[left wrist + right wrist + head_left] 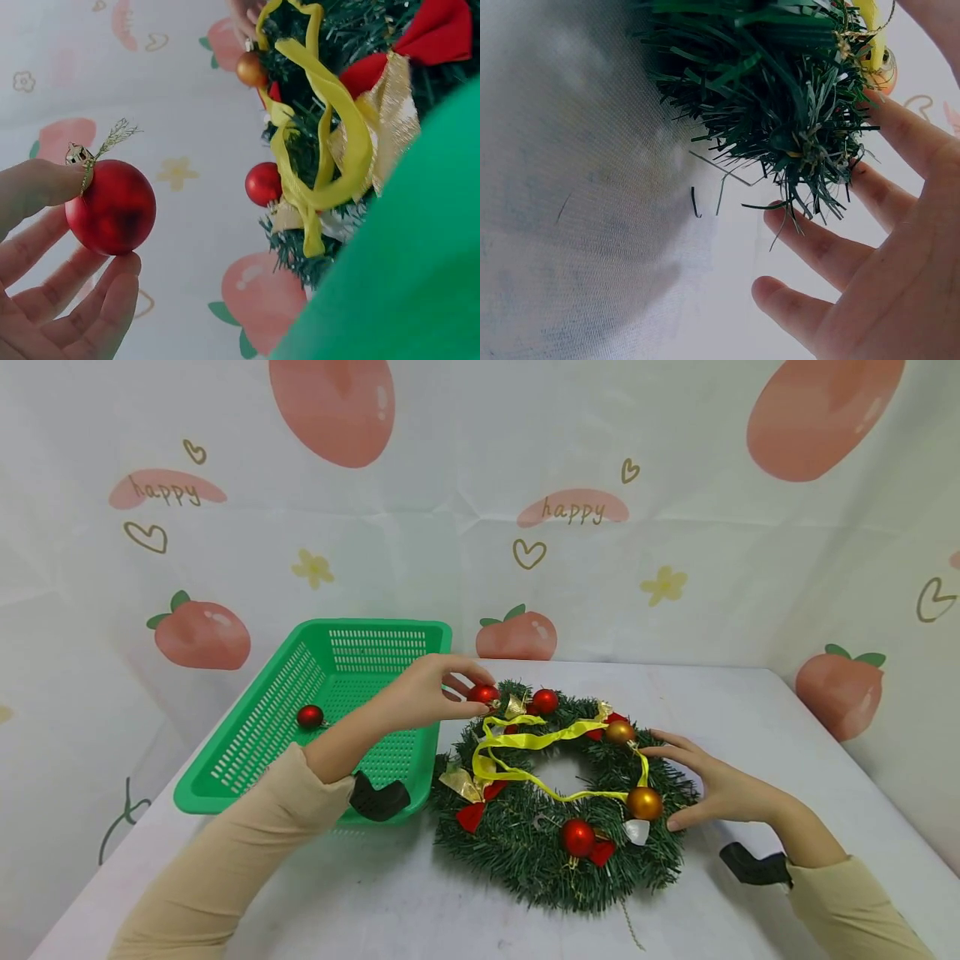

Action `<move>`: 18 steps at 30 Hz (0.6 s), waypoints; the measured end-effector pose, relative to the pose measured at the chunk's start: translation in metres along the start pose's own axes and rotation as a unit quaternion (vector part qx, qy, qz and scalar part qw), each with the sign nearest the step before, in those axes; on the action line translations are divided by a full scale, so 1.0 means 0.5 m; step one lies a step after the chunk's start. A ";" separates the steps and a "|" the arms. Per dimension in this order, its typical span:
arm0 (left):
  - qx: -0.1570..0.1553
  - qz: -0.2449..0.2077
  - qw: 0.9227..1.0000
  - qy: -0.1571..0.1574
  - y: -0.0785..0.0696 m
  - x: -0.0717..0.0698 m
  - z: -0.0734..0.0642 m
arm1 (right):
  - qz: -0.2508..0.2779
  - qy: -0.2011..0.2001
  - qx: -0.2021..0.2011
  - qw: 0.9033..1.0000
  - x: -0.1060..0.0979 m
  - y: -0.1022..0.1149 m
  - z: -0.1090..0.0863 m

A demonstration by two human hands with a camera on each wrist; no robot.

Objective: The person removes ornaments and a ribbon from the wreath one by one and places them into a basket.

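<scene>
My left hand [422,695] pinches a shiny red Christmas ball [114,210] by its gold cap, with a finger touching its underside. It holds the ball at the back left of a green wreath [510,852]. A tinsel loop sticks up from the cap in the left wrist view. On the wreath are red balls [578,837], gold balls [644,803], red and gold bows and a yellow ribbon [525,741]. My right hand [723,787] has its fingers spread along the wreath's right edge, fingertips at the green bristles in the right wrist view.
A green plastic basket [197,802] stands left of the wreath, with another red ball [310,717] inside. Both sit on a white table [360,902] in front of a peach-print backdrop [450,560]. A thin gold strand hangs from the wreath's front.
</scene>
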State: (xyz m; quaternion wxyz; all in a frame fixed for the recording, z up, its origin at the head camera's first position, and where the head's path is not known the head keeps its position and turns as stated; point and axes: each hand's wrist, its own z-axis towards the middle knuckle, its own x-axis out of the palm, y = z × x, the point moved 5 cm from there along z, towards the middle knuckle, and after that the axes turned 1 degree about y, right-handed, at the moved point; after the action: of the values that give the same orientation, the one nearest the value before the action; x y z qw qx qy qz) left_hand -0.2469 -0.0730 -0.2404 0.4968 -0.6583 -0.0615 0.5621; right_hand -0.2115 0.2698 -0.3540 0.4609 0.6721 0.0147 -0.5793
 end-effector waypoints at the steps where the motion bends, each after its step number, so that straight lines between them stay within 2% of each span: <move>1: -0.004 -0.006 1.000 -0.002 0.003 -0.003 -0.005 | -0.001 0.000 0.000 1.000 0.000 0.001 0.000; 9: -0.050 -0.012 0.998 -0.026 0.044 -0.035 -0.037 | -0.005 0.000 0.001 1.000 -0.001 0.001 0.000; 18: -0.095 -0.002 0.993 -0.063 0.102 -0.088 -0.074 | -0.005 -0.002 0.000 1.000 -0.001 0.004 -0.001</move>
State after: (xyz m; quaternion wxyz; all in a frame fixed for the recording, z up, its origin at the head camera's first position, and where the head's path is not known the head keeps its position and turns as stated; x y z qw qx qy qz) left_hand -0.2576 -0.1484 -0.2520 0.4288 -0.6652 -0.1475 0.5932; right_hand -0.2102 0.2692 -0.3528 0.4580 0.6708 0.0167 -0.5831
